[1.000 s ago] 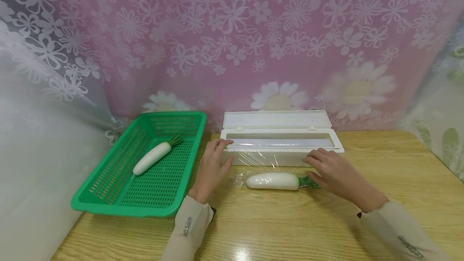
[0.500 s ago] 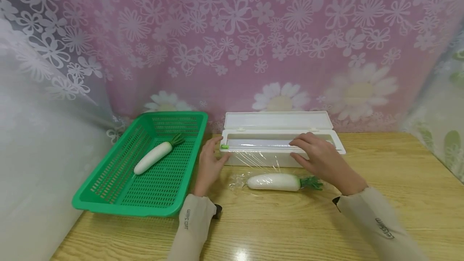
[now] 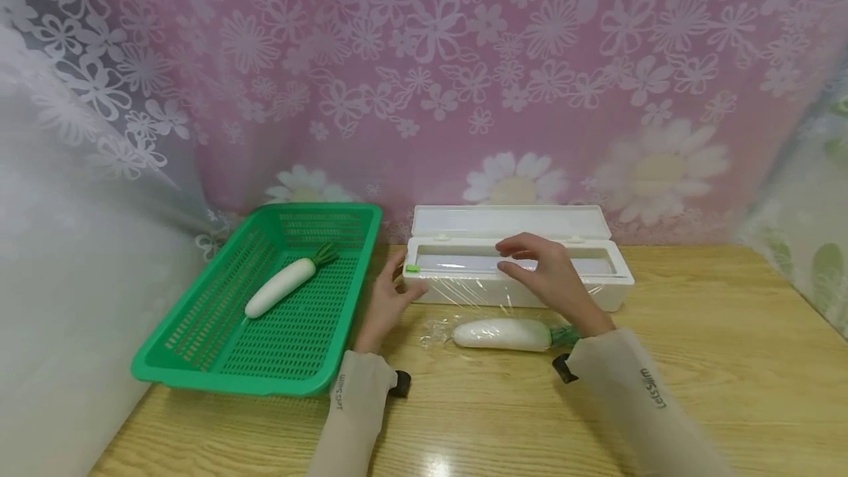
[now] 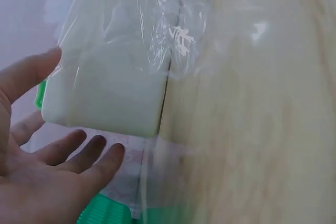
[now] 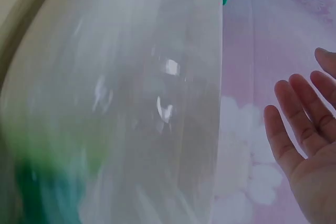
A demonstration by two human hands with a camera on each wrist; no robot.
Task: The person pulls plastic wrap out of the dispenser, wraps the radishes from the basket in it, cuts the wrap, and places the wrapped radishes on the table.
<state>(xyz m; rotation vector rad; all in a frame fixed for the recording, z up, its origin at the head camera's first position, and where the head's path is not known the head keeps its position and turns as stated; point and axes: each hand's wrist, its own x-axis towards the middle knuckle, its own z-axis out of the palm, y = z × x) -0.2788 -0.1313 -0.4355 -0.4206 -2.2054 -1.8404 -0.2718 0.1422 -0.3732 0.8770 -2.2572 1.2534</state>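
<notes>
A white cling film dispenser box stands on the table with its lid raised at the back. Film runs from its front edge down to a white radish, which lies in the film with its green tops to the right. My left hand is at the box's left end, fingers spread loosely, close to the small green slider. In the left wrist view the thumb overlaps the box corner; contact is unclear. Over the box's middle, my right hand hovers with loosely bent fingers and holds nothing.
To the left is a green plastic basket holding another white radish. A pink flowered curtain hangs behind the wooden table. A pale curtain hangs along the left side.
My right hand has moved left from the box's right end to above its middle. My left hand has shifted slightly off the green slider, which now shows. The wrapped radish stays put.
</notes>
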